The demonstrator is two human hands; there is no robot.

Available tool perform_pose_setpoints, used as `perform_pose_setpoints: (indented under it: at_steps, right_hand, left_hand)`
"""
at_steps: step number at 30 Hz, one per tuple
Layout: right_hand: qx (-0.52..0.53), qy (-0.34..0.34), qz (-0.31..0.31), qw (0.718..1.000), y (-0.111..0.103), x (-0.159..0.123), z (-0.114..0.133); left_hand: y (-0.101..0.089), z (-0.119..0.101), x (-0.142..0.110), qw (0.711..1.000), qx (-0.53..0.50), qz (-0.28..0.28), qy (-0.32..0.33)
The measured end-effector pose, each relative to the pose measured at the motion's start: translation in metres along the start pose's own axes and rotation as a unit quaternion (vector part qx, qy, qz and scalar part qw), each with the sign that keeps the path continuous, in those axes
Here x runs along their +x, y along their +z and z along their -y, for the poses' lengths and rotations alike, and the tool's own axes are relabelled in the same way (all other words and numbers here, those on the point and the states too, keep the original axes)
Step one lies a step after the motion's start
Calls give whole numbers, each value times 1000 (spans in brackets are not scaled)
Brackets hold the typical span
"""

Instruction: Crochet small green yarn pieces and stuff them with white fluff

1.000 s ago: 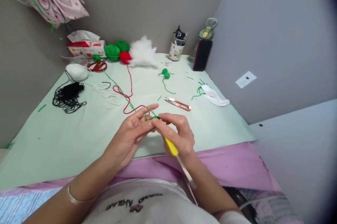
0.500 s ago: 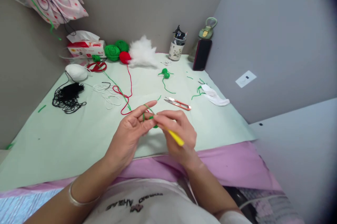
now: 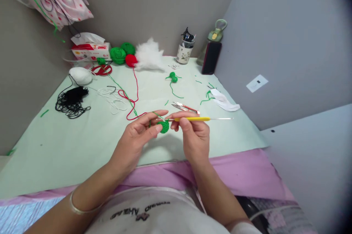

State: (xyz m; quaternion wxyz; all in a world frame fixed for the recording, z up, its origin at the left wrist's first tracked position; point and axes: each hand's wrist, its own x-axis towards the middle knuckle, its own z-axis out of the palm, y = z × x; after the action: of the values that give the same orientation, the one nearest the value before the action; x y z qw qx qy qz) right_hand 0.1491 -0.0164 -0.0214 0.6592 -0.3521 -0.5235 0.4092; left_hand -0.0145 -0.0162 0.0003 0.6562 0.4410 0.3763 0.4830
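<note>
My left hand (image 3: 139,131) pinches a small round green crochet piece (image 3: 164,127) between thumb and fingers, with green yarn looped round its fingers and the index finger stretched out. My right hand (image 3: 195,135) grips a crochet hook (image 3: 196,119) by its yellow handle. The hook lies nearly level, its thin metal tip at the top of the green piece, its other metal end pointing right. Just beyond my right hand, orange-handled thread snips (image 3: 185,108) rest on the table. A red yarn strand (image 3: 132,111) runs close to my left fingers.
Green yarn balls (image 3: 118,55), a red yarn ball (image 3: 131,60) and white stuffing (image 3: 150,56) line the back beside a tissue box (image 3: 92,51). Black yarn (image 3: 72,102) lies left. A pen jar (image 3: 184,51), phone (image 3: 211,58) and bottle (image 3: 216,35) stand back right; white fabric (image 3: 224,100) lies right.
The crochet hook has swung from pointing down toward me to nearly level. My right hand has turned with it and shifted slightly right, so more of the green piece shows.
</note>
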Motion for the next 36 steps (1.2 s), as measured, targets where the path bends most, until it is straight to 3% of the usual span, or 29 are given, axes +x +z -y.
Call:
perform_pose_setpoints:
  at_steps: [6,9,12,14,16,19,20,22,25,27,29,31,33,36]
  right_hand:
    - [55,42,5,998,-2,5,3]
    - [20,1,14,1000,-1,2,8]
    - [-92,-80,19,992,0,-4,12]
    - [-189,-175,43,965,0,-8,11]
    - [-287,-277,60,915,1,-10,7]
    - [-369,-358,42,856,1,-11,-1]
    - [-365,-358,36,859,1,-11,-2]
    - [-306,-320,26,896,0,-10,-2]
    - [-166,-192,-13,967,-1,-6,2]
    - [-103,-122,-19,987,0,-3,5]
    - [-91,-94,3,991,2,0,6]
    - [-111,-107,17,988,3,-1,5]
    - [-156,-153,27,976,4,-3,2]
    - [-267,-254,40,929,3,-9,-1]
  left_hand:
    - [-2,-3,-1,1000,12,-21,11]
    - [-4,-2,-1,998,43,-34,27]
    - [-4,0,-2,992,95,-53,61]
    - [-2,0,-3,988,113,-74,81]
    - [1,-1,-4,990,81,-82,79]
    - [4,-3,-2,998,-46,-38,-25]
    - [3,-4,0,994,-87,-18,-69]
    - [1,-6,3,983,-137,-1,-122]
    - [-2,-7,5,984,-141,-10,-107]
    - [-2,-7,4,989,-119,-1,-89]
    - [0,-7,3,994,-89,6,-70]
    - [3,-7,1,997,-58,-9,-46]
    - [6,-6,1,998,-49,-34,-27]
    - [6,-6,3,993,-97,-28,-61]
